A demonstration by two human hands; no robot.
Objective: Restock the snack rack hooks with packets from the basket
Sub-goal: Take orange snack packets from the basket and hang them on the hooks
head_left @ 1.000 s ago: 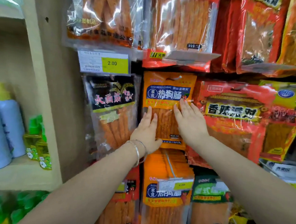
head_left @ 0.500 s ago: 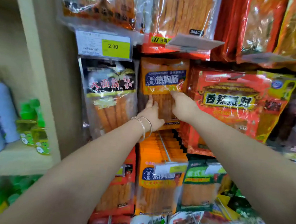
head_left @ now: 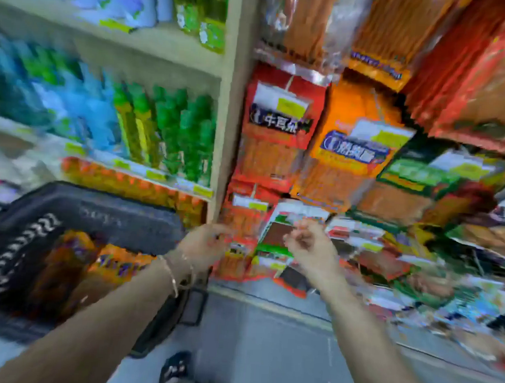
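Low down, grey floor (head_left: 263,356) lies beneath hanging packets (head_left: 278,151), basket (head_left: 124,212) seemingly alongside.

We see a black basket (head_left: 100,210) at lower left holding orange packets (head_left: 114,264); up to its right, a red packet (head_left: 274,157) and an orange packet (head_left: 335,179) hang side by side, blurred.

A smooth grey floor (head_left: 263,356) spreads below the left hand (head_left: 204,243) and the right hand (head_left: 310,249), with a pale line (head_left: 282,308) running across it. Above and to the left of the left hand stands a cream shelf unit (head_left: 229,100). Its boards hold blurred green bottles (head_left: 174,132) and blue bottles (head_left: 80,119), and yellow price labels (head_left: 156,175) sit on the front edges. The light is bright and even.
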